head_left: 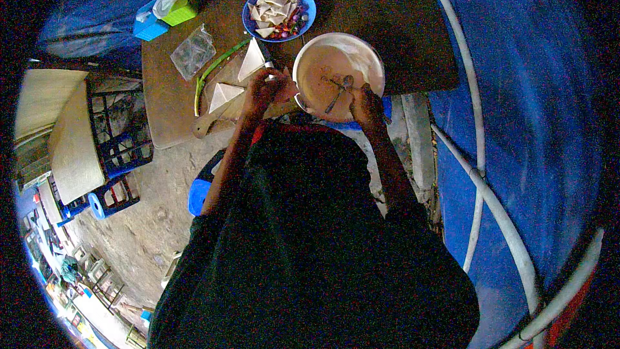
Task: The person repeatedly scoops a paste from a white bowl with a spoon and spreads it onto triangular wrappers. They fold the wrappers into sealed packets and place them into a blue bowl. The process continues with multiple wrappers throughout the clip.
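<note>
My right hand [368, 108] is closed on the near right rim of a round, pale bowl [302, 58], its thumb reaching over the edge. Inside the bowl lies a metal spoon [334, 98] in a thin layer of pale brown stuff. My left hand [261, 92] is closed, fingers bent together beside the bowl's left side; what they hold is hard to make out. Just ahead of it, a white triangular piece [252, 61] lies on a wooden cutting board [201, 126], with more white triangles [225, 96] nearer. A dark, blade-like shape [265, 50] shows beside the first triangle.
A blue bowl [247, 18] of white triangles and chopped red and purple pieces stands farther back on the brown table [374, 0]. A green stalk [216, 64], a clear plastic bag [194, 52] and a green box [184, 5] lie left. Blue sheeting [529, 90] and pale poles [462, 45] border the right.
</note>
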A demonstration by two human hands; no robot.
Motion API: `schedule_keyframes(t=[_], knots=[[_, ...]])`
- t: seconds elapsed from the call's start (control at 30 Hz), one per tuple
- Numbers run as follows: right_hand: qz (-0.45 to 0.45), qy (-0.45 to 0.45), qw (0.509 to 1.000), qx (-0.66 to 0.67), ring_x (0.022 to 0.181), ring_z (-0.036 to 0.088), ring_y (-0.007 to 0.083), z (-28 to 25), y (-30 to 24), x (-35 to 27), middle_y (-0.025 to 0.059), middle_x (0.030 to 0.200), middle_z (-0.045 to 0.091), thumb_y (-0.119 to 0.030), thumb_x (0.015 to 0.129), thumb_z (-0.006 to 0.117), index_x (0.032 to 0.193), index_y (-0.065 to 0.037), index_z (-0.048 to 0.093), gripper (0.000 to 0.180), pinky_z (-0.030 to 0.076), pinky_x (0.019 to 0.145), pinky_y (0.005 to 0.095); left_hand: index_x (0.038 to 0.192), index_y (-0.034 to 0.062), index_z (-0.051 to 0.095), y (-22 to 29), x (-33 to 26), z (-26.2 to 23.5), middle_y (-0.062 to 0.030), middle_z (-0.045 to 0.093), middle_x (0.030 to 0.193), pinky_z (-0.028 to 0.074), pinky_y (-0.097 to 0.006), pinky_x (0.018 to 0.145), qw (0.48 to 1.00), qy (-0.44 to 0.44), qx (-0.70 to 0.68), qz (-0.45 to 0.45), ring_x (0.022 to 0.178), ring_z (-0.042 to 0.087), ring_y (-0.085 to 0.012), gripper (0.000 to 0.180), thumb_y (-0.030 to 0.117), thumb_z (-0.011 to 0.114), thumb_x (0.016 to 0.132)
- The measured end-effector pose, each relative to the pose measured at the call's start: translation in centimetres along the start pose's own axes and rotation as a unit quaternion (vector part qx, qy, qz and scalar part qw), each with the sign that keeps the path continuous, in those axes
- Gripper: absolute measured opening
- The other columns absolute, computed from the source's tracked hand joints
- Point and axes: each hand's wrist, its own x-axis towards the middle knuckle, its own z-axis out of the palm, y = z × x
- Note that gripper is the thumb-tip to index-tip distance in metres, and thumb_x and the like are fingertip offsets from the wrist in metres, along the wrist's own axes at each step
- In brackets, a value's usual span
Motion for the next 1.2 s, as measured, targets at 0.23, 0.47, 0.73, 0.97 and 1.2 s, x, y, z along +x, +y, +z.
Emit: schedule_keyframes(t=[0.23,0.47,0.73,0.97,1.2], knots=[[-0.074,-0.07,0.994,0.044,0.075,0.058,0.0414,-1.5,0.1,1.0,0.0247,0.083,0.057,-0.01,0.072,0.056,0.085,-0.003,0.064,0.017,0.047,0.067,0.0478,0.11,0.0023,0.061,-2.6,0.3,-1.7,-0.0069,0.063,0.102,0.051,-0.032,0.077,0.981,-0.063,0.178,-0.049,0.089,0.062,-0.0198,0.041,0.035,0.058,0.086],[-0.085,-0.128,0.986,0.058,0.074,0.06,0.0398,-0.5,2.1,3.3,0.0244,0.08,0.059,-0.007,0.067,0.062,0.083,-0.001,0.063,0.018,0.048,0.066,0.0453,0.12,0.0025,0.052,-6.7,1.0,-3.5,-0.0092,0.059,0.108,0.051,-0.032,0.076,0.99,-0.091,-0.054,0.094,0.09,0.061,-0.0192,0.046,0.033,0.06,0.086],[-0.111,-0.156,0.946,0.263,0.055,0.056,0.0206,1.7,2.2,4.5,0.0103,0.065,0.059,-0.007,0.076,0.06,0.1,-0.005,0.064,0.025,0.043,0.049,0.0334,0.11,0.0066,0.052,-5.8,0.7,-3.5,-0.0071,0.06,0.101,0.047,-0.028,0.075,0.948,-0.057,-0.311,-0.027,0.087,0.058,-0.0166,0.03,0.019,0.057,0.084],[0.078,-0.263,0.87,0.411,0.044,0.04,0.0063,-4.8,1.3,2.7,-0.0012,0.059,0.054,-0.012,0.086,0.056,0.114,-0.007,0.061,0.029,0.034,0.042,0.0221,0.114,0.0067,0.056,-0.3,-0.8,-1.8,-0.0105,0.053,0.122,0.038,-0.042,0.101,0.951,-0.138,-0.252,0.115,0.116,0.05,-0.0255,0.028,0.022,0.048,0.091],[-0.058,-0.134,0.877,0.457,0.057,0.045,0.0033,-9.0,-6.0,-0.8,0.0003,0.081,0.064,-0.015,0.089,0.056,0.12,-0.01,0.059,0.031,0.036,0.049,0.0192,0.128,-0.0016,0.044,3.1,-0.2,0.1,-0.0117,0.052,0.126,0.042,-0.031,0.093,0.995,-0.041,-0.068,0.062,0.109,0.054,-0.0203,0.068,0.044,0.06,0.081]])
